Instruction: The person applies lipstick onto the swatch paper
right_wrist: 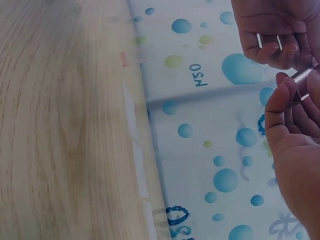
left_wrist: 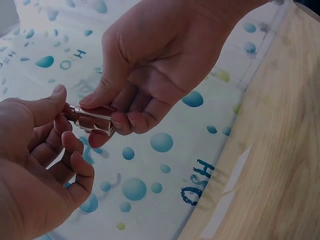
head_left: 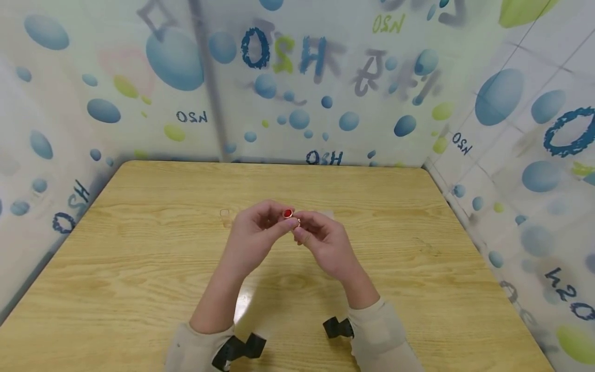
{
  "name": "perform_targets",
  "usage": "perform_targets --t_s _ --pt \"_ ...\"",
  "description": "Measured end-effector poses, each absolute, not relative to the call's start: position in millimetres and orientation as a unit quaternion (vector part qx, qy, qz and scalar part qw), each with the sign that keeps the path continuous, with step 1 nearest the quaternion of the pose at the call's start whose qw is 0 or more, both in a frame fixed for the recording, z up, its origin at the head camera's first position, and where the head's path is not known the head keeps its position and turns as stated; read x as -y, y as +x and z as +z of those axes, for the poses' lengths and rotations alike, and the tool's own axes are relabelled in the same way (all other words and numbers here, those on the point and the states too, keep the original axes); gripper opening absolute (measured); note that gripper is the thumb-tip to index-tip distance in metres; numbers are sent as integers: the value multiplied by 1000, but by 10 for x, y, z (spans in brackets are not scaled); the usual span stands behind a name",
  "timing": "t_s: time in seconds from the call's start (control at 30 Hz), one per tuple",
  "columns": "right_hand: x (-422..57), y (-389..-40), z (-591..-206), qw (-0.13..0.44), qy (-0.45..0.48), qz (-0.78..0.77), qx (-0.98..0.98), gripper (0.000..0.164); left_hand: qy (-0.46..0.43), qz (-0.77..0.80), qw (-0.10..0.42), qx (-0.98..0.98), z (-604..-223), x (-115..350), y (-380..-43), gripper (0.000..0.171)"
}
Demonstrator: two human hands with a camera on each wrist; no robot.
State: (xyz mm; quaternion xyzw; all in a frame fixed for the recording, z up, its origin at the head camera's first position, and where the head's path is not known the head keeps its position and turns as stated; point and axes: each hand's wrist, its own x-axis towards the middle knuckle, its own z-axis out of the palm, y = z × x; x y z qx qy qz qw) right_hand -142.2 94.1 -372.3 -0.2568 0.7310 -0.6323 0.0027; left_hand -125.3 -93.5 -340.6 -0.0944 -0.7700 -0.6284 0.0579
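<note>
Both hands meet above the middle of the table around a small shiny gold-coloured tube [left_wrist: 95,121]. A round red face with a gold rim [head_left: 288,213] shows at the left fingertips in the head view. My left hand [head_left: 254,233] pinches the tube's narrower end between thumb and fingers. On the wider, faceted part, my right hand [head_left: 327,245] grips with its thumb and fingertips. The fingers cover much of the tube. In the right wrist view only a glint of the tube [right_wrist: 302,78] shows between the fingers.
Under the hands spreads a wood-grain table [head_left: 139,268]. Pale tape strips [right_wrist: 136,150] lie along its far edge. Bubble-printed sheeting [head_left: 297,103] stands behind it and at both sides. Each sleeved forearm carries a black mount [head_left: 239,351] near the wrist.
</note>
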Motion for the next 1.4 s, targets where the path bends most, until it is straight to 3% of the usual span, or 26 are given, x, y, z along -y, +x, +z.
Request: perform_targets --t_s 0.53,0.9,1.4 --pt "-931 -1409 -3740 -25 -254 -617 -744 26 -89 -628 86 768 -3422 871 -1243 8" --pt "-905 -1427 -3732 -91 -287 -598 -742 21 -54 -700 118 702 -3493 734 -1250 17" --pt "-892 -1445 -3719 -88 -287 -590 -749 21 -68 -684 136 714 -3473 729 -1259 19"
